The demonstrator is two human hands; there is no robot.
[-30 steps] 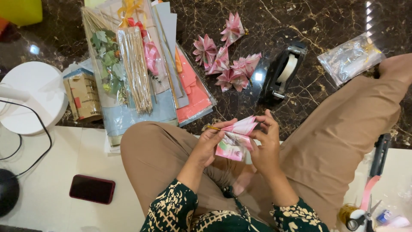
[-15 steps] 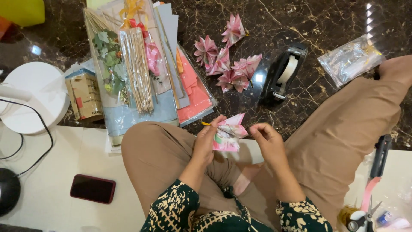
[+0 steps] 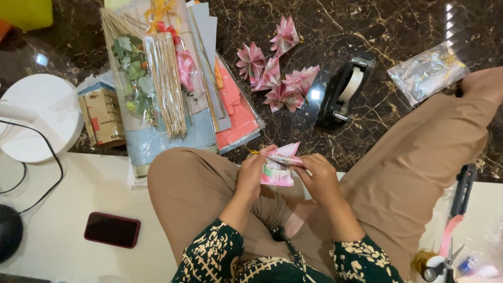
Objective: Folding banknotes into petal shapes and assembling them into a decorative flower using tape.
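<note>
Between both hands, over the lap of the seated person, sits a small folded pink patterned paper piece (image 3: pixel 279 166), w/ white and green print on its lower flap; top edge folded into a narrow pointed strip running to the right. Left hand (image 3: pixel 255 174) grips its left side, thumb and fingertips pinched tight on the fold near a thin yellow stick end poking out at the top left. Right hand (image 3: pixel 320 175) has its fingers curled narrow, pinching the paper's right tip; both hands touching the piece, held just above the tan trousers (image 3: pixel 199 194).

Further out on the dark marbled stone floor (image 3: pixel 78 42): a cluster of finished pink folded-paper flowers (image 3: pixel 272 73), five or so, lying close together, some touching. Just right of them a black tape dispenser w/ a white tape roll (image 3: pixel 346 86). Near the right knee, a clear plastic bag of small silvery bits (image 3: pixel 427 71). Left of the flowers, a stack of coloured paper sheets (red, grey, blue) (image 3: pixel 236 110), w/ a clear-wrapped bundle of thin wooden sticks (image 3: pixel 165 84) and dried green sprigs on top. By that, a small brown cardboard box (image 3: pixel 102 115) and a white round lamp base (image 3: pixel 39 118). On the white mat (image 3: pixel 68 225), a dark phone w/ red case (image 3: pixel 112 230). Bottom right: scissors (image 3: pixel 443 259), partly cut off.
</note>
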